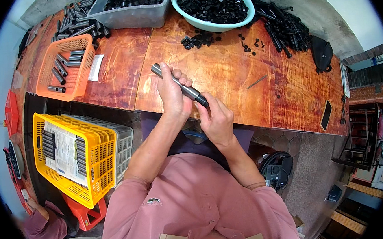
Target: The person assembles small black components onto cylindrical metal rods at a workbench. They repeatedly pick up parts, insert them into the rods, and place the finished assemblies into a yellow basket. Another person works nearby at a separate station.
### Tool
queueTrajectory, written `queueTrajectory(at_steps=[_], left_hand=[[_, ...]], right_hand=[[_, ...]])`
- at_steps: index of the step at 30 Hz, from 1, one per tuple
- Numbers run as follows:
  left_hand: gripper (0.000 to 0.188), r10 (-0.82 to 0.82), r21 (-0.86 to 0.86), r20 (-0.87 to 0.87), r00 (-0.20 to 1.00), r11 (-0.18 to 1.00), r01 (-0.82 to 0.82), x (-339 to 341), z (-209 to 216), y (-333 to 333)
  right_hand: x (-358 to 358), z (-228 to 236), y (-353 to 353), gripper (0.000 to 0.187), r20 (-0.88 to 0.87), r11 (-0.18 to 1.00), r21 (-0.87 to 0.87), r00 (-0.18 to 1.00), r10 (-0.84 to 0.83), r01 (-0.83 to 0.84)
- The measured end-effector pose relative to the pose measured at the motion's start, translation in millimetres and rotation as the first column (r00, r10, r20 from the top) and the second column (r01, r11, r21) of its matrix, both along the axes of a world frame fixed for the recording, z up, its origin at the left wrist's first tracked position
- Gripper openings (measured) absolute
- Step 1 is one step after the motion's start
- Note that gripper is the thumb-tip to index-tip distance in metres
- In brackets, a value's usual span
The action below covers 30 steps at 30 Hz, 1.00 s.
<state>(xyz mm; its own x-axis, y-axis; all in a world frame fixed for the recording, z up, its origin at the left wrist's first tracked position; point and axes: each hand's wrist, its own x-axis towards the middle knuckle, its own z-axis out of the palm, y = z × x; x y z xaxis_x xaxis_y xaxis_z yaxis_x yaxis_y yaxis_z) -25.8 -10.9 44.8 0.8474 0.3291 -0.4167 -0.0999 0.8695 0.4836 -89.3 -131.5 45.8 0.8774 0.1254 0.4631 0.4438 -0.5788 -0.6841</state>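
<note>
My left hand (173, 90) is wrapped round a grey metal tube (190, 91), held slanted above the front part of the wooden table. A black end piece (202, 101) sits at the tube's lower right end. The fingers and thumb of my right hand (216, 117) are closed round that black end piece. At its upper left the tube shows an open end beside my left thumb. My fingers partly hide both the tube and the end piece.
Back on the wooden table (224, 76) stand a grey bin (136, 17) and a pale green basin (216, 27) of small black parts. Left are an orange basket (88, 60) with tubes and a yellow crate (99, 149). A phone (326, 115) lies right. Another person (44, 223) sits lower left.
</note>
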Motion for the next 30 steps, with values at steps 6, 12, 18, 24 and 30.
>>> queueTrajectory(at_steps=[6,12,18,24,30], left_hand=[[0.030,0.002,0.015,-0.007,1.000,1.000,-0.002,-0.1,3.6,-1.1],[0.030,-0.001,0.032,0.006,1.000,0.999,0.001,0.1,2.2,-1.9],[0.029,0.000,0.049,-0.013,1.000,0.999,0.000,-0.1,3.7,-2.9],[0.029,-0.004,0.062,-0.034,0.999,0.998,0.006,0.2,6.4,-4.3],[0.030,0.013,0.063,-0.081,0.997,0.998,-0.008,0.9,10.7,-5.4]], right_hand=[[-0.4,2.7,-0.3,0.028,-0.002,1.000,-0.012,1.000,0.003,-0.003],[0.6,1.1,-1.6,0.024,0.030,1.000,-0.010,1.000,-0.009,0.009],[0.4,0.6,-2.7,0.025,0.037,0.999,-0.036,0.999,-0.006,0.007],[0.7,0.5,-2.8,0.027,0.072,1.000,-0.030,0.997,0.007,-0.005],[1.9,-2.2,-2.5,0.026,0.083,0.999,-0.051,0.996,0.015,-0.011]])
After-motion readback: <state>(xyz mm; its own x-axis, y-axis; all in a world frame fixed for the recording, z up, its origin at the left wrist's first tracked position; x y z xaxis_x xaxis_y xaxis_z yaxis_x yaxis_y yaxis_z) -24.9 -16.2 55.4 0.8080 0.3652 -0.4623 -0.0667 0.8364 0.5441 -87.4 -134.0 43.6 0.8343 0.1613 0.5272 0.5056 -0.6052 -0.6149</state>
